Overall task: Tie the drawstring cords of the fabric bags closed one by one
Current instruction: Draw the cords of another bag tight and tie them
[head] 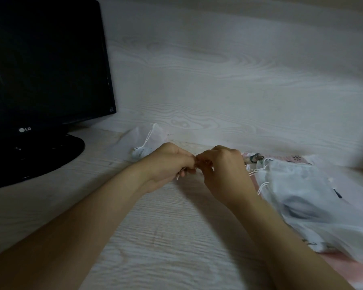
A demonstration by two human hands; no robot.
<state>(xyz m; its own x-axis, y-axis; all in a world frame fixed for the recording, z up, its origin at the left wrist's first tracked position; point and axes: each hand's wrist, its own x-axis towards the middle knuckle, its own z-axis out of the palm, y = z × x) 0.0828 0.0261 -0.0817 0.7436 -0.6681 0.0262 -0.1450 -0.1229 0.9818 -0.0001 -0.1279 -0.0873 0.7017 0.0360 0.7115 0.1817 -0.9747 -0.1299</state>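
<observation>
Head view: a person's two bare forearms reach in from the bottom edge and meet over the middle of a pale wood-grain table [155, 237]. The left hand [168, 162] and right hand [220, 166] are knuckle to knuckle. Both sets of fingers are curled tight and clamped on a thin white cord [178, 176] held between them. Only a short end of it shows, poking out under the left fist; the rest is hidden by the hands, as is whatever bag it belongs to.

Just behind the left hand, near the wall, a small sheer white bag [149, 139] lies on the table with its neck gathered. Its own drawstring trails down towards a bunched pale lump at its foot.

To the right of the hands lies a loose heap of sheer white bags [306, 193] with several cord ends sticking out on the near side. The heap rests on a pink patterned mat [298, 158].

At far left a dark LG monitor [44, 59] stands on its round black base [50, 155], well apart from the hands. The same pale wood-grain panel [218, 70] rises behind the table.
</observation>
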